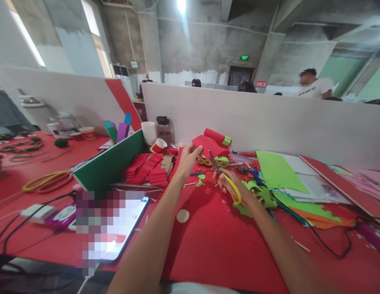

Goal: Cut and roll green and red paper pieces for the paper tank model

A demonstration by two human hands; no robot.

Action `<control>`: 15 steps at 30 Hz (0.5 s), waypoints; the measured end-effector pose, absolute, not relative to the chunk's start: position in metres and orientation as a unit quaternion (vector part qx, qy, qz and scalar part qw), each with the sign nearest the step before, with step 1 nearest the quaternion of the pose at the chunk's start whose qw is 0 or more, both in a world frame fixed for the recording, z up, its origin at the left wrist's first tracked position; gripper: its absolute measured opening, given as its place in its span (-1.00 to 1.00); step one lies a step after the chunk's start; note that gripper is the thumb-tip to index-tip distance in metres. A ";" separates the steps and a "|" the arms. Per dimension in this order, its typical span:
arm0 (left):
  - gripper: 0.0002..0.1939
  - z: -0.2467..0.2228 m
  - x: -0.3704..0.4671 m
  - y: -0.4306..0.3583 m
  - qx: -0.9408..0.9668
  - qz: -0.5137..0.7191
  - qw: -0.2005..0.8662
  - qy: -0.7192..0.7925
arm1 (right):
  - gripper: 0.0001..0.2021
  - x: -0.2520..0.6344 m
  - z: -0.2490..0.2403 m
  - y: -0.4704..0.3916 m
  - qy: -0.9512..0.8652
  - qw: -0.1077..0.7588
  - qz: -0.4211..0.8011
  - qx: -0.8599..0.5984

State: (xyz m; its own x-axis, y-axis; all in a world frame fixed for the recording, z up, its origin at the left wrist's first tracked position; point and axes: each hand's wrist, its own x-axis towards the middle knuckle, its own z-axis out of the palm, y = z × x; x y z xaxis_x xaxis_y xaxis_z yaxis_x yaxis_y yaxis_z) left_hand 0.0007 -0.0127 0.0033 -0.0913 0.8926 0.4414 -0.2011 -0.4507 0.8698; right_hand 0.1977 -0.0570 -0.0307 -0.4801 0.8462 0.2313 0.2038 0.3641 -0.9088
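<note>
The left hand (189,158) pinches the red paper (208,145) at its left edge, thumb towards the near side, and holds it up over the middle of the table (214,249). The right hand (229,183) grips the scissors (214,163) by their yellow handle, blades pointing away and up towards the sheet. The tips overlap the paper in this view; whether they touch it, or how far the blades stand apart, I cannot tell.

The step in hand looks to be cutting, or lining up for a cut. From this pose a cut calls for the left hand to keep the sheet taut and turn it to suit, while the right parts the blades and brings them onto the edge. The left fingertips should stay out of the blades' line, and the sheet, being thin, may well bend away if pinched at one side only.

Behind the sheet lies a red roll (214,136) with a green end; below it are green cut-outs (223,160). Folded red strips (143,166) lie to the left beside the green board (113,163), and a white disc (183,216) rests nearer the body, between the forearms
</note>
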 end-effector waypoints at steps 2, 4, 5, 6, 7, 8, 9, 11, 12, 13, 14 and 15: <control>-0.75 0.004 0.003 -0.014 0.537 0.656 0.421 0.323 | -0.47 0.198 -0.031 -0.057 -0.740 0.366 0.437 -0.358; -0.74 0.005 0.004 -0.015 0.542 0.651 0.425 0.319 | -0.46 0.198 -0.031 -0.057 -0.738 0.363 0.438 -0.363; -0.73 0.005 0.005 -0.015 0.545 0.649 0.426 0.318 | -0.46 0.198 -0.030 -0.057 -0.736 0.362 0.438 -0.366; -0.74 0.006 0.006 -0.016 0.548 0.647 0.426 0.318 | -0.45 0.198 -0.030 -0.057 -0.735 0.362 0.438 -0.369; -0.74 0.006 0.006 -0.017 0.550 0.644 0.425 0.319 | -0.45 0.199 -0.029 -0.057 -0.735 0.362 0.436 -0.372; -0.74 0.007 0.006 -0.018 0.553 0.642 0.425 0.320 | -0.44 0.199 -0.029 -0.057 -0.737 0.361 0.433 -0.374; -0.74 0.007 0.006 -0.019 0.555 0.640 0.424 0.320 | -0.44 0.200 -0.029 -0.057 -0.739 0.359 0.429 -0.374; -0.75 0.008 0.006 -0.020 0.559 0.637 0.423 0.321 | -0.42 0.200 -0.029 -0.056 -0.745 0.357 0.425 -0.369; -0.75 0.008 0.006 -0.021 0.562 0.635 0.422 0.322 | -0.41 0.200 -0.028 -0.056 -0.748 0.357 0.425 -0.363; -0.75 0.008 0.006 -0.021 0.565 0.633 0.420 0.322 | -0.39 0.201 -0.028 -0.056 -0.750 0.357 0.426 -0.357; -0.75 0.009 0.006 -0.022 0.569 0.631 0.417 0.323 | -0.38 0.200 -0.028 -0.056 -0.751 0.359 0.428 -0.351; -0.76 0.009 0.006 -0.022 0.575 0.629 0.413 0.322 | -0.38 0.200 -0.028 -0.056 -0.752 0.361 0.429 -0.346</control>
